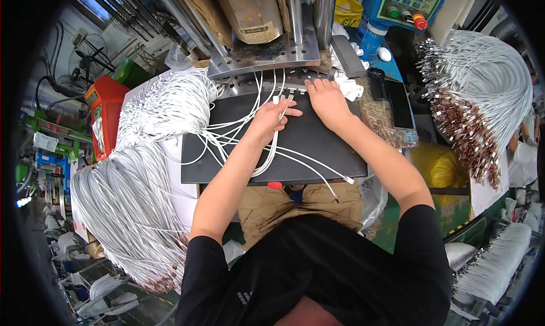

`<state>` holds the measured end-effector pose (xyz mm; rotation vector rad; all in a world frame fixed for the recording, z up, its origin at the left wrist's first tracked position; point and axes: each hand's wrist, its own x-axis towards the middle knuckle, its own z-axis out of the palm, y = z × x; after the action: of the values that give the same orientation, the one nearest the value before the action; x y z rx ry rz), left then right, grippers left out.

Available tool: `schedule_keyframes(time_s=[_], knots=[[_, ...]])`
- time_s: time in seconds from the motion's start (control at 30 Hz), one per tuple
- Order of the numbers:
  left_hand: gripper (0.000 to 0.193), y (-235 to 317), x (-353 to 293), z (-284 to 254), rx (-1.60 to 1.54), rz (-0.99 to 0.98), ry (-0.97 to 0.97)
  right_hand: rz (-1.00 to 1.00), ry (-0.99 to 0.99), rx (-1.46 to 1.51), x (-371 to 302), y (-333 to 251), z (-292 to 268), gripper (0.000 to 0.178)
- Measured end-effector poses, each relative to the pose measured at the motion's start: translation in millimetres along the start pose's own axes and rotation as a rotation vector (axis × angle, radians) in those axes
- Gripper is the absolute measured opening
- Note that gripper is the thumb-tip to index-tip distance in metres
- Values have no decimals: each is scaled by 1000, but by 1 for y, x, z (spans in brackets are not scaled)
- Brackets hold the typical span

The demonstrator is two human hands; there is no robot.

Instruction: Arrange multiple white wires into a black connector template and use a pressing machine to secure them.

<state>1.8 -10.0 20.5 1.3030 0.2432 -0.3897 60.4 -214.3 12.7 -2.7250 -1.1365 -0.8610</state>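
My left hand [270, 120] is closed on a few white cables [276, 137], whose light-coloured plug ends [276, 100] stick up past the fingers. Their loose ends trail over a black work board [323, 144] toward its front edge. My right hand [329, 102] lies palm down with fingers stretched forward, fingertips touching the metal fixture [301, 87] at the board's far side. Small plug ends sit along that fixture between my hands, and several cables run up from the board into it. Whether anything lies beneath my right fingertips is hidden.
Steel columns and a press plate [264, 59] rise just behind the fixture. Thick white cable bundles [164, 107] pile at left; another bundle [482, 82] hangs at right. A blue control box [411, 5] with a red button, a dark phone [399, 103] and a red bin [105, 116] stand around.
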Motion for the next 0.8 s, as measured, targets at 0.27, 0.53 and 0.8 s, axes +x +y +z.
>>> schedule_keyframes(time_s=[0.27,0.53,0.8], knots=[[30,-8,-7,-8,79,-18,-59,564,-423,1131,-1,-3,-11,41],[25,1,-6,1,241,-97,-109,928,-308,1467,-10,-10,1,38],[25,-5,-4,2,132,-78,-95,710,-155,1285,-21,-14,15,36]])
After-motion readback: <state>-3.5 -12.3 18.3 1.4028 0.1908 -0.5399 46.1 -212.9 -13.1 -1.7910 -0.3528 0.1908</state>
